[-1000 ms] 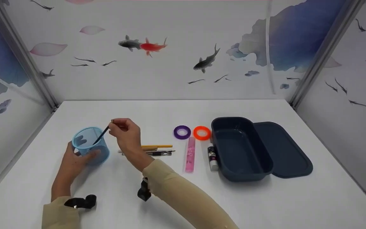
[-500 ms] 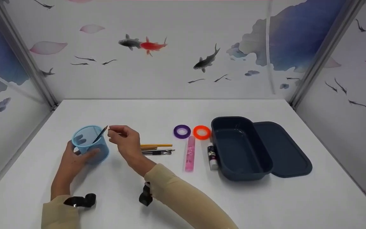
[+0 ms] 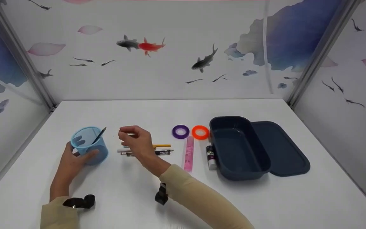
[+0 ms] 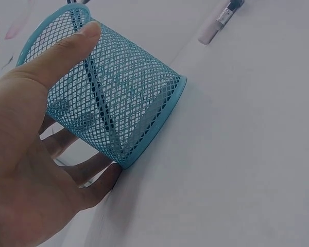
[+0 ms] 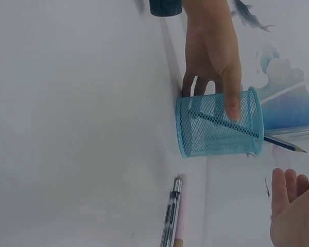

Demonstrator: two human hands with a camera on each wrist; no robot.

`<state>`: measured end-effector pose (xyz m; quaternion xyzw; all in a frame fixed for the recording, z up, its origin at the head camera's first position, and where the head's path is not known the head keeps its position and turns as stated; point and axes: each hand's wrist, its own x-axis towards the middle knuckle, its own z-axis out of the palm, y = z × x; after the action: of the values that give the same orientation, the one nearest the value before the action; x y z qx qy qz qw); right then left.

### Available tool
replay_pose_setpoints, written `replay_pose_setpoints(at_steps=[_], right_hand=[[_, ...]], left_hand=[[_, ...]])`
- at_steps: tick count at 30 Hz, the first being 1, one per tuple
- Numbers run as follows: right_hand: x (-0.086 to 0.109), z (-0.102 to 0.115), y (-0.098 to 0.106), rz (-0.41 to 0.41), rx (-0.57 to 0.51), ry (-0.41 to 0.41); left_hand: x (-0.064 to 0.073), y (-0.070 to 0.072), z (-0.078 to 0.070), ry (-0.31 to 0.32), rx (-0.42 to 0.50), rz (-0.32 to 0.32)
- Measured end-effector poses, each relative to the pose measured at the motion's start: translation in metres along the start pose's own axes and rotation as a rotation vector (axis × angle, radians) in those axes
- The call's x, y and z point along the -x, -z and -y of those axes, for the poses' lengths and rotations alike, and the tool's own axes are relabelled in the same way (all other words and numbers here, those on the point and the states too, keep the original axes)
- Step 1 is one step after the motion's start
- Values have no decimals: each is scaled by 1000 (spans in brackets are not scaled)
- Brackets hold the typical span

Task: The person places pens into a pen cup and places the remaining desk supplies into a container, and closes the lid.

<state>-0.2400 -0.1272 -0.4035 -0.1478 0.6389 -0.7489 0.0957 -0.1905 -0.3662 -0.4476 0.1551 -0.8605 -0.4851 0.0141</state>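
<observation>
Your left hand (image 3: 76, 162) grips one light-blue, round wire-mesh cup (image 4: 134, 72), thumb across the near side and fingers round the far side, at the left of the white table (image 3: 119, 203); whether the cup's base touches the surface, you cannot tell from these views. One slim dark wooden pencil (image 3: 100, 134) leans inside it, sharpened tip up and poking past the rim. Your right hand (image 3: 141, 143) is apart from cup and pencil, its fingers loosely bent around nothing, above one loose bundle of writing tools. In that bundle you can pick out one yellow stick-shaped pencil (image 3: 164, 145) and one black-and-clear plastic pen (image 3: 164, 153) among others; your right hand covers part of it, so the full count is hidden. To its right you have two flat rings, one purple ring (image 3: 175, 132) and one orange ring (image 3: 194, 132), side by side, with one long pink flat bar (image 3: 188, 154) lying nearer you. Beyond that come one small black-and-white cylindrical bottle (image 3: 211, 157), just beside one dark-blue rectangular open box (image 3: 238, 149), and one matching dark-blue flat lid (image 3: 284, 149) on the box's right, its left part hidden behind the box.
</observation>
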Motion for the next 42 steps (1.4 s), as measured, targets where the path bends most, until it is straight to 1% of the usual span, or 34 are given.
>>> replay_pose_setpoints(at_steps=[4, 7, 10, 16, 20, 26, 30, 35, 42], right_hand=[[5, 1, 21, 46, 126, 53], [11, 5, 38, 63, 239, 72], [15, 10, 54, 79, 334, 68], [17, 14, 79, 102, 462, 55], [16, 13, 93, 107, 531, 31], [15, 14, 110, 124, 602, -23], [13, 12, 117, 124, 662, -52], [10, 11, 125, 129, 714, -71], [5, 6, 134, 119, 756, -162]], left_hand=[[2, 0, 1, -9, 5, 13], [3, 0, 3, -14, 9, 19], [4, 1, 6, -13, 9, 19], [4, 4, 9, 7, -4, 22], [2, 3, 8, 9, -7, 25], [2, 2, 7, -26, -5, 23], [2, 3, 6, -37, -11, 25], [0, 4, 5, -46, -5, 26], [-2, 5, 4, -32, -3, 35]])
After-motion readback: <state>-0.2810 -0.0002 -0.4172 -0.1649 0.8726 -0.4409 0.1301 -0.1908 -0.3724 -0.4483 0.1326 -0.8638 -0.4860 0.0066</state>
